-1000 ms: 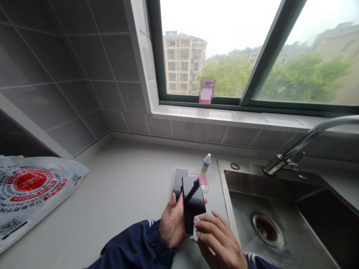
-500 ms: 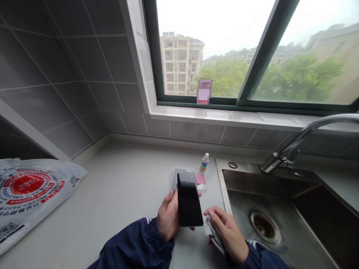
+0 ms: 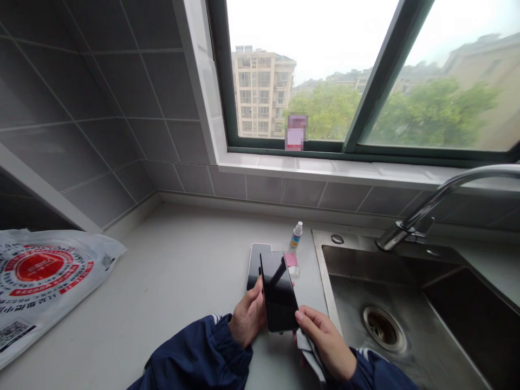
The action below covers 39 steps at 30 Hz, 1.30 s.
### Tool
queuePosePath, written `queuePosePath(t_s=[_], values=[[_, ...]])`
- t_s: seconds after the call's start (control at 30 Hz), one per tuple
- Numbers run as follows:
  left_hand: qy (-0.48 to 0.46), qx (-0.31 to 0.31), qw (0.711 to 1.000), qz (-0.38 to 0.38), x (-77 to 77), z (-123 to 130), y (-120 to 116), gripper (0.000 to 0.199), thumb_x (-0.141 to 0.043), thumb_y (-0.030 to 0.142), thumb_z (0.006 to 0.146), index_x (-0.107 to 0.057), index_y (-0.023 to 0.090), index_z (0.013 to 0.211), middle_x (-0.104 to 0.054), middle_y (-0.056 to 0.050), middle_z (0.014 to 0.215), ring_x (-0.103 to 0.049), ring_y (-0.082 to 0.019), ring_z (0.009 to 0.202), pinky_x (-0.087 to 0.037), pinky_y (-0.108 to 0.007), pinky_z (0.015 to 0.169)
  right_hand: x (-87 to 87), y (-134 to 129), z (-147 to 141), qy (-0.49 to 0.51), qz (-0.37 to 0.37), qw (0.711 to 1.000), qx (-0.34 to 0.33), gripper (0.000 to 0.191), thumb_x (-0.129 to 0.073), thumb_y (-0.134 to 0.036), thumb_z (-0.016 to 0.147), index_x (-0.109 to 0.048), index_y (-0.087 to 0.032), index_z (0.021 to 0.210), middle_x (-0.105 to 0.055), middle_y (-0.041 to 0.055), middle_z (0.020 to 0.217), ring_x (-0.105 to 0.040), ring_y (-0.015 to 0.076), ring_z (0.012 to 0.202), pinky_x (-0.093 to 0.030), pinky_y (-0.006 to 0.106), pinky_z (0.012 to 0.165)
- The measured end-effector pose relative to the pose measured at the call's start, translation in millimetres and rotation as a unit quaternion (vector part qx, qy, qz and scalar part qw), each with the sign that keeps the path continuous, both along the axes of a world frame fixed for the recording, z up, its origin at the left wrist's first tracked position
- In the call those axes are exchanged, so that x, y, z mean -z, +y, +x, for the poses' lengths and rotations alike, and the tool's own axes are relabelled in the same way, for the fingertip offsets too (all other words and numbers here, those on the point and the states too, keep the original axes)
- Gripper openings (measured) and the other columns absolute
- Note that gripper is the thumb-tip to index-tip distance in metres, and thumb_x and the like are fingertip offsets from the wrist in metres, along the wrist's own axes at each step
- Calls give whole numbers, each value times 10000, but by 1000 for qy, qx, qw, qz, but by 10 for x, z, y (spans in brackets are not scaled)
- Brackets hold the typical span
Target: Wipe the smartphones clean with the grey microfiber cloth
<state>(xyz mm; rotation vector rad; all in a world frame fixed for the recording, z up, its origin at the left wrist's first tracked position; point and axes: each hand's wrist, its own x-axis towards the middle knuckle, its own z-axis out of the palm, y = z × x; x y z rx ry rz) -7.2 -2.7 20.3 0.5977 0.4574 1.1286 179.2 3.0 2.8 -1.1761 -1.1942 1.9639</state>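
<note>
A black smartphone (image 3: 279, 298) is tilted above the counter with its dark screen up, showing a reflection of the window frame. My left hand (image 3: 249, 314) is closed around its left edge. At the phone's lower right edge, the thumb of my right hand (image 3: 323, 336) touches the rim. That hand is closed and also grips a folded light grey cloth (image 3: 311, 355), which hangs below the fingers. A second phone (image 3: 254, 265) lies flat on the counter behind, partly covered. Past the held phone are a pink pad (image 3: 291, 260) and a small clear packet (image 3: 295, 271).
A small white spray bottle (image 3: 296, 235) stands near the sink's corner. To the right is the steel sink (image 3: 331, 292) with a chrome faucet (image 3: 426, 203). A printed plastic bag (image 3: 44, 287) lies on the white counter (image 3: 182, 271) at left, and a window is ahead.
My right hand has moved left and up a little, onto the phone's edge. The phone has turned and shifted slightly, and a reflection now crosses its screen.
</note>
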Motion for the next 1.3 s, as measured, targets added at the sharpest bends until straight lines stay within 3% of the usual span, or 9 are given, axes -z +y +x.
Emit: queuePosePath(t_s=[0.17,0.33,0.43,0.53,0.63,0.73,0.83,1.03,1.3], values=[[58,42,997,-4,110,-25,25,598,-364,516,924,-330,215,1440,-587,-180,1270,-665,-302,978,-559,-324,583,-55,117,108,-20,29,999,19,553,-608,-722,761,-540,-177,824,-598,-4,615,-474,81,382,-466,215,362],[178,60,982,-15,149,16,-27,870,-513,463,900,129,408,1485,-547,-166,1305,-737,-262,726,-576,-327,507,10,279,230,-47,60,996,38,555,-647,-727,724,-503,-191,747,-492,-56,531,-433,63,375,-412,176,348],[229,31,973,-12,90,40,-82,882,-504,468,914,200,462,1446,-625,-135,1189,-726,-248,594,-559,-303,444,69,344,278,-60,63,995,40,558,-645,-733,718,-474,-202,730,-449,-76,481,-423,68,354,-381,169,328],[241,36,970,7,61,54,-109,797,-484,485,922,79,395,1479,-719,-117,995,-697,-241,496,-507,-264,360,95,383,293,-65,56,996,36,566,-631,-750,713,-470,-208,746,-474,-73,473,-451,85,346,-407,188,325],[229,56,972,16,112,60,-105,612,-500,525,900,-315,214,1393,-743,-109,780,-646,-227,394,-434,-236,298,90,412,288,-63,48,996,28,588,-631,-770,687,-484,-205,748,-494,-70,490,-452,86,344,-445,211,335],[224,76,971,34,182,57,-93,519,-487,569,888,-658,79,887,-730,-159,699,-650,-213,414,-449,-245,346,72,435,276,-62,42,997,26,604,-648,-780,651,-491,-203,732,-483,-74,498,-431,76,350,-461,217,346],[260,53,962,68,180,55,-95,663,-445,570,905,-670,63,543,-721,-204,669,-677,-200,485,-469,-244,438,54,451,259,-63,36,997,25,607,-648,-784,642,-491,-204,731,-471,-78,491,-421,75,359,-465,220,353],[308,23,948,74,39,54,-120,459,-494,374,881,-755,101,620,-719,-144,592,-703,-224,567,-501,-288,549,45,481,195,-58,40,997,14,573,-633,-756,688,-474,-206,716,-518,-63,533,-461,82,402,-485,228,396],[300,-6,954,0,23,33,-91,414,-494,257,668,-777,75,911,-721,-144,600,-644,-212,449,-409,-248,386,59,520,165,-85,61,994,5,551,-613,-732,718,-508,-192,746,-537,-50,546,-461,90,393,-485,248,392]])
